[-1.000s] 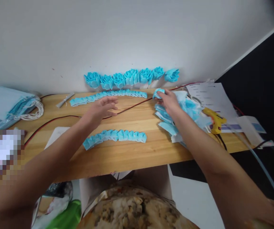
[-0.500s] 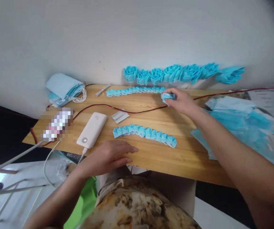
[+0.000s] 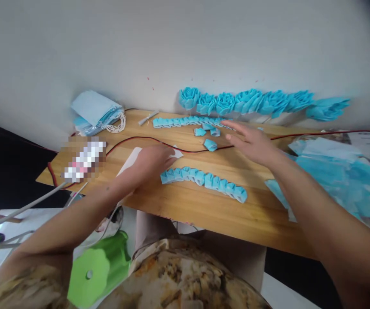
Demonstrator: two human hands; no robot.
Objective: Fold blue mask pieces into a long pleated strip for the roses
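Right hand (image 3: 252,142) empty, fingers apart; left hand (image 3: 155,162): can't tell. Snagged thin red-black cable (image 3: 136,137) could scatter small blue folded papery pieces (image 3: 210,145) toward wooden tabletop (image 3: 204,219) back edge.

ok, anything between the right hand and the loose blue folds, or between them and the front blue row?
Nothing visible between right hand and loose blue folds. Red-and-black cable crosses between them and the front blue row.
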